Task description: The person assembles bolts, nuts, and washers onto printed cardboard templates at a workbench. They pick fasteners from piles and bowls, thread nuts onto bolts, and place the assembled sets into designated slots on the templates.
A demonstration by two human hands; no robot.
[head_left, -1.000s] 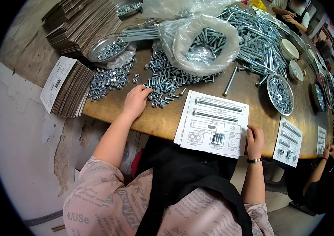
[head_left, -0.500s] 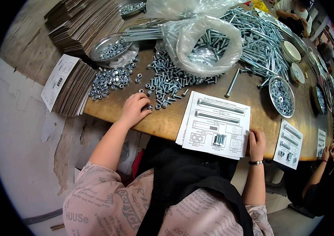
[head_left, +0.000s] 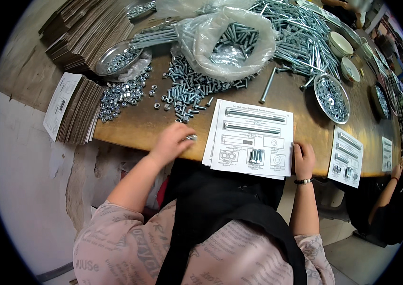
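Note:
In front of me, at the table's near edge, lies a small stack of white printed cards (head_left: 271,142). Two long bolts (head_left: 254,115) show across the top card, with several short bolts (head_left: 257,156) in a lower box; round outlines fill other boxes. My left hand (head_left: 170,142) hovers left of the cards, fingers pinched around small shiny nuts (head_left: 191,137), partly hidden. My right hand (head_left: 304,159), wearing a beaded bracelet, is closed at the stack's right edge. Whatever it holds is hidden. Loose nuts (head_left: 124,95) and short bolts (head_left: 189,90) lie beyond my left hand.
Stacked brown-edged cards (head_left: 75,111) stand at the left. Behind are a metal bowl of nuts (head_left: 118,59), an open plastic bag of bolts (head_left: 201,61) and heaped long bolts (head_left: 301,45). A bowl of washers (head_left: 332,99) and a co-worker's hands (head_left: 401,167) are at right.
My left hand has moved away from the loose nuts toward the cards, carrying nuts in its fingers. My right hand stays by the cards' right edge. The whole view has shifted slightly.

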